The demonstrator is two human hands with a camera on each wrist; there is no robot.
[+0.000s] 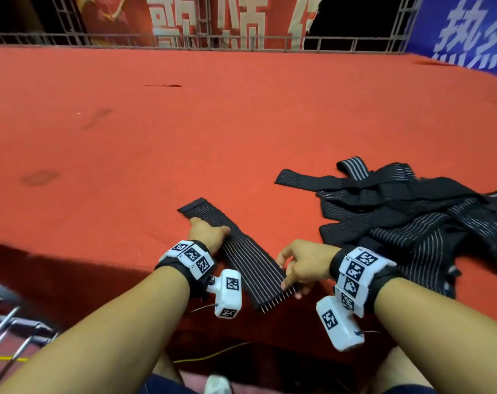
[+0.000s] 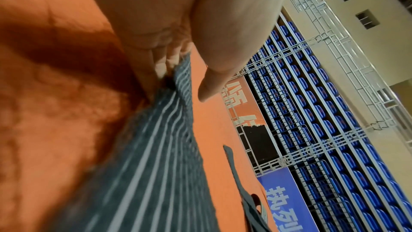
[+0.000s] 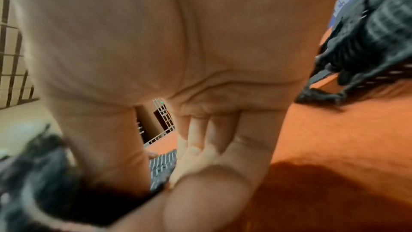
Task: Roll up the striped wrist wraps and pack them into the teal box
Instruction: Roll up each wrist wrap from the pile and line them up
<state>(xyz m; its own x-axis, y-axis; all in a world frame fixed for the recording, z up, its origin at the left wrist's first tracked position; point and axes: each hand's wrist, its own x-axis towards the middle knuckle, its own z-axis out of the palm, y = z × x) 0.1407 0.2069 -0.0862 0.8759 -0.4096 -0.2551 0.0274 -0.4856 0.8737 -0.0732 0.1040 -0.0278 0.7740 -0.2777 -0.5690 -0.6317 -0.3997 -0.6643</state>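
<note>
One black wrist wrap with thin pale stripes lies flat and unrolled on the red carpet, running diagonally away from me. My left hand presses down on its left edge about midway along; in the left wrist view the fingers touch the wrap while the thumb stays off it. My right hand pinches the wrap's near right corner, with the cloth showing between thumb and curled fingers. A loose pile of more striped wraps lies to the right. The teal box is not in view.
The red carpeted platform stretches far ahead and left; its front edge drops off just below my wrists. A metal truss rail with red and blue banners closes the back. Metal bars stand at the lower left.
</note>
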